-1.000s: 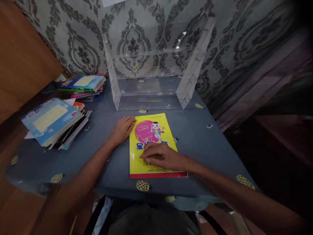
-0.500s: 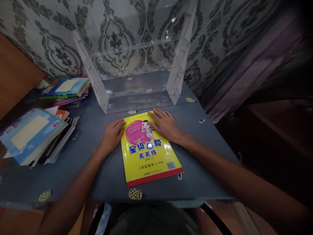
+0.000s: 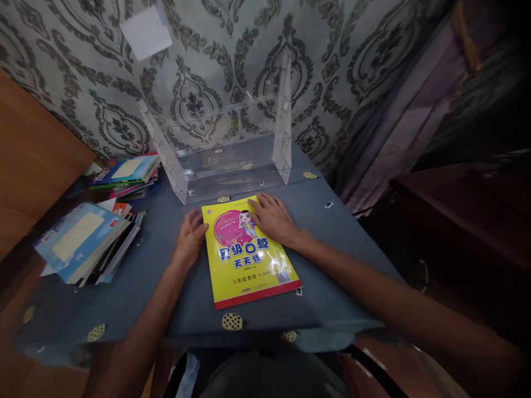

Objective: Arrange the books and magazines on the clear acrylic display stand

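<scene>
A yellow workbook with a red bottom edge, a pink circle and a cartoon child on its cover lies flat and closed in front of me. My left hand is at its upper left edge, fingers loosely bent and apart, with the thumb at the book's side. Across the upper right corner and edge rests my right hand, fingers stretched out over the cover. Neither hand grips the book. Just behind it stands a clear acrylic rack with no books on its shelves.
Two stacks of books stand on the left: a nearer one and a farther one. A blue tablecloth with pineapple prints covers the table. Patterned wallpaper rises behind, with a wooden panel left and a purple curtain right.
My view has tilted up, showing more wall and a white patch on it. The left hand has come slightly off the workbook's edge, while the right stays on its corner.
</scene>
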### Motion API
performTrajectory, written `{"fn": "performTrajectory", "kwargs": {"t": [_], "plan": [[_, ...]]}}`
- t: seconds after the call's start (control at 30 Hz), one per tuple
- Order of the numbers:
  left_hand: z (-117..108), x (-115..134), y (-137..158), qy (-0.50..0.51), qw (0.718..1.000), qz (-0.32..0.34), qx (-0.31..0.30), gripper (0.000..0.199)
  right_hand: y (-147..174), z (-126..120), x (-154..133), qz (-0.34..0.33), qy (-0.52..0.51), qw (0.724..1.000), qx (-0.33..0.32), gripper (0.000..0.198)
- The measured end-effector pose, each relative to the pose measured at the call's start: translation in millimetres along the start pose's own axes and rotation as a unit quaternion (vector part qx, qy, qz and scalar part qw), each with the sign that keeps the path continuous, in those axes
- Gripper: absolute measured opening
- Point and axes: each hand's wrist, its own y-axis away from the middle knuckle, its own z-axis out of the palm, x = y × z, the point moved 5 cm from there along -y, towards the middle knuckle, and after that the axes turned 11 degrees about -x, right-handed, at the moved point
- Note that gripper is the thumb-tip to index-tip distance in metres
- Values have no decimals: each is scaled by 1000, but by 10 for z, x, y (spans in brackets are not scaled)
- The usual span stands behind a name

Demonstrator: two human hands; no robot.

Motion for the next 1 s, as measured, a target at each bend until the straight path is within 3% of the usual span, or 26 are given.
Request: {"fn": "performTrajectory", "kwargs": {"t": [0.1, 0.17, 0.27, 0.33, 0.4, 0.43, 0.5, 0.57, 0.63, 0.7, 0.73, 0.77, 0.83, 0.93, 1.0], "plan": [[321, -30, 312, 165, 976, -128, -62, 45, 17, -22, 12, -2, -2, 1000, 7, 39], [467, 23, 521, 211, 957, -174, -96, 48, 36, -33, 22, -8, -10, 1000, 11, 39], [372, 300, 681, 194, 961, -180, -82, 49, 66, -35, 37, -8, -32, 999, 17, 42], [147, 660, 698, 131, 982, -125, -49, 46, 75, -30, 48, -6, -46, 999, 23, 44], [-108, 1128, 713, 14, 1000, 8, 6, 44, 67, -27, 72, -14, -72, 997, 35, 43], [-205, 1335, 743, -68, 994, 75, 40, 46, 56, -29, 99, -19, -98, 994, 45, 41], [-264, 1575, 836, -266, 942, 180, 98, 48, 18, -37, 204, -21, -186, 980, 71, 37], [-114, 1472, 903, -442, 866, 221, 81, 52, -35, -35, 378, -7, -318, 943, 99, 38], [176, 1064, 932, -545, 812, 206, -40, 61, -87, -9, 572, 13, -454, 883, 121, 46], [473, 557, 986, -597, 768, 136, -185, 69, -121, 20, 714, 20, -545, 828, 129, 52], [564, 380, 1017, -628, 745, 105, -200, 66, -125, 23, 753, 19, -565, 815, 130, 53], [635, 263, 1045, -649, 727, 81, -209, 62, -117, 16, 767, 16, -566, 814, 131, 53], [708, 211, 1069, -665, 712, 63, -217, 50, -65, -46, 719, 7, -514, 847, 139, 51], [651, 366, 967, -637, 731, 53, -241, 31, 69, -220, 414, -51, -354, 921, 154, 38], [504, 453, 806, -626, 748, 34, -217, 26, 152, -309, 74, -128, -270, 944, 142, 30]]}}
